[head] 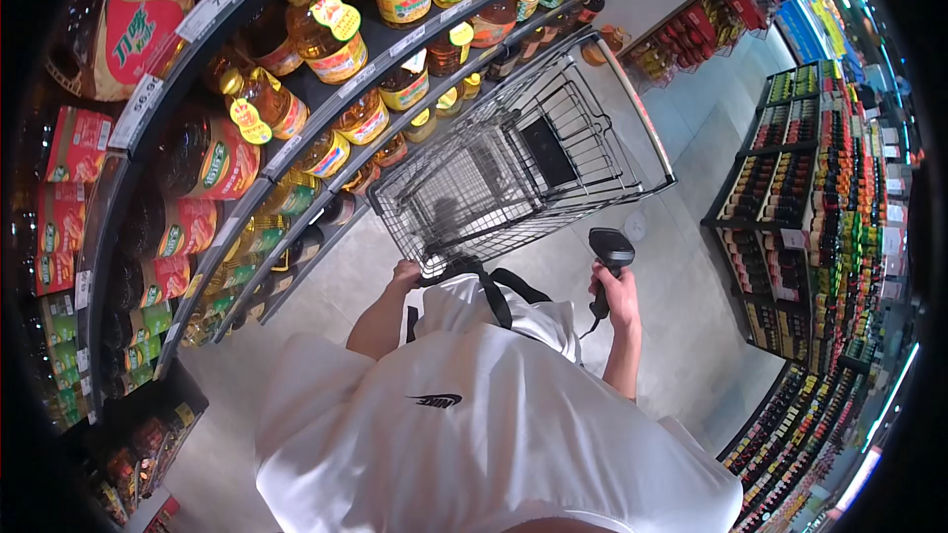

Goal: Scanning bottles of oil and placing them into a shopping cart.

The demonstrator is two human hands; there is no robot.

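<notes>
My right hand [616,290] is closed round the handle of a black handheld barcode scanner [612,247], its head pointing away from me and a cord hanging from its lower end. My left hand [405,276] is at the near corner of a wire shopping cart [474,185]; whether its fingers grip the rim cannot be made out. The cart stands in front of me, its push bar [638,107] at the far right end. No goods are visible in its basket. A black strap [495,300] hangs over my white clothing.
Curved-looking shelves of bottled cooking oil [337,52] with price tags run along the left, close to the cart. On the right stands a dark shelf unit of bottles [774,185]. Hanging red packets [689,37] are at the back, and packaged goods [148,444] at lower left.
</notes>
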